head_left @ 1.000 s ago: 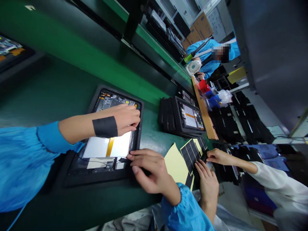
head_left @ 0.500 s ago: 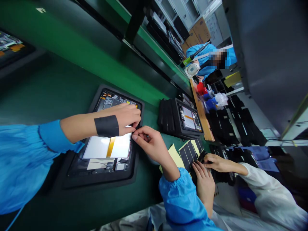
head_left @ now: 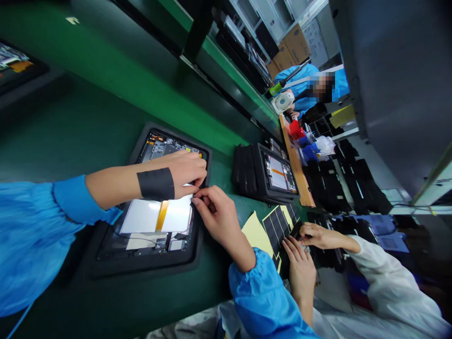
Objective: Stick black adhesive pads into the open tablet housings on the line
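Nearest, your right hand (head_left: 221,214) has its fingers drawn together at the right edge of the open tablet (head_left: 176,243), though whether they grip anything cannot be told; just beyond, your left hand (head_left: 181,169) rests over the battery (head_left: 139,217), its fingers curled and their hold hidden. The work looks part-done: the tablet lies in a black frame (head_left: 176,267) on the tabletop (head_left: 88,136), battery and orange strip (head_left: 162,216) seated, innards uncovered, and a black patch (head_left: 156,184) sits unused on your left wrist.

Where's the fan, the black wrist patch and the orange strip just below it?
Fan (head_left: 283,101), head view: front grille.
Black wrist patch (head_left: 156,184), head view: its middle.
Orange strip (head_left: 162,216), head view: visible middle.
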Demonstrator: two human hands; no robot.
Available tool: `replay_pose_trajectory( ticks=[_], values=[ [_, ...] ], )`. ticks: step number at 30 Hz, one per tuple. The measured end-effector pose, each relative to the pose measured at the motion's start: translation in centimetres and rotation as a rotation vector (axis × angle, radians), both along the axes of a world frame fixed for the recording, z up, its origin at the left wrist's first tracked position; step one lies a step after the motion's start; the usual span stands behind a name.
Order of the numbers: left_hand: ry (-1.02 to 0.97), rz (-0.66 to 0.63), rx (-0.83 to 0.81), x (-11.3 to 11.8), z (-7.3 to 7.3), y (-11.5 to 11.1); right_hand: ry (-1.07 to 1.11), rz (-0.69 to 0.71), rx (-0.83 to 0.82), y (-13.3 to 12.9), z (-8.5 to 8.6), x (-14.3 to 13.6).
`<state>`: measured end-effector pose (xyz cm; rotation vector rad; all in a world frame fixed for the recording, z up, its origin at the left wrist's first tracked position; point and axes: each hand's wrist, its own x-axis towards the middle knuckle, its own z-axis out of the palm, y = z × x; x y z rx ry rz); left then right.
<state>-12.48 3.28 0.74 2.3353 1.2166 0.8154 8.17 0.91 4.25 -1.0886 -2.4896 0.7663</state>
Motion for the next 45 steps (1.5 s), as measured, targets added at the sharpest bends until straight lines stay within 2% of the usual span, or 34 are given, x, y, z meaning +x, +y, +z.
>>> replay_pose_trajectory(
  ticks=[4, 6, 13, 17, 19, 24, 29, 35, 37, 39, 42, 45],
  values=[
    [0.002, -0.018, -0.031, -0.2, 1.0, -0.4, -0.064, -0.081, 0.099, -0.4, -0.3, 0.0],
    [0.001, -0.025, -0.039, -0.3, 1.1, -0.5, -0.053, -0.152, 0.082, -0.4, -0.3, -0.1],
    [0.032, -0.078, -0.049, -0.6, 0.9, -0.5, 0.163, -0.268, -0.311, 1.5, -0.3, -0.8],
    [0.057, -0.089, -0.05, -0.7, 1.0, -0.5, 0.167, -0.26, -0.605, 3.3, 0.1, -1.3],
    [0.063, -0.082, -0.036, -0.8, 1.1, -0.8, 0.156, -0.273, -0.701, 3.9, 0.3, -1.5],
    [0.073, -0.055, -0.001, -0.6, 1.1, -1.5, 0.187, -0.282, -0.784, 4.3, 0.0, -1.4],
    [0.136, -0.014, 0.018, 0.1, 0.1, -1.4, 0.289, -0.299, -0.914, 4.7, -0.5, -1.6],
    [0.162, 0.002, -0.008, 0.1, 0.0, -1.4, 0.346, -0.255, -1.018, 5.1, 0.1, -1.1],
    [0.157, 0.0, -0.034, 0.0, -0.1, -1.3, 0.39, -0.283, -1.011, 4.8, 0.3, -0.5],
    [0.15, -0.007, -0.052, -0.1, -0.3, -1.2, 0.461, -0.341, -0.896, 4.1, 0.5, 0.2],
    [0.145, 0.002, -0.066, 0.0, -0.7, -1.1, 0.454, -0.327, -0.499, 2.2, 0.9, 0.8],
    [0.152, 0.04, -0.083, 0.1, -0.9, -0.9, 0.236, -0.121, -0.134, -0.6, 1.1, 1.0]
  ],
)
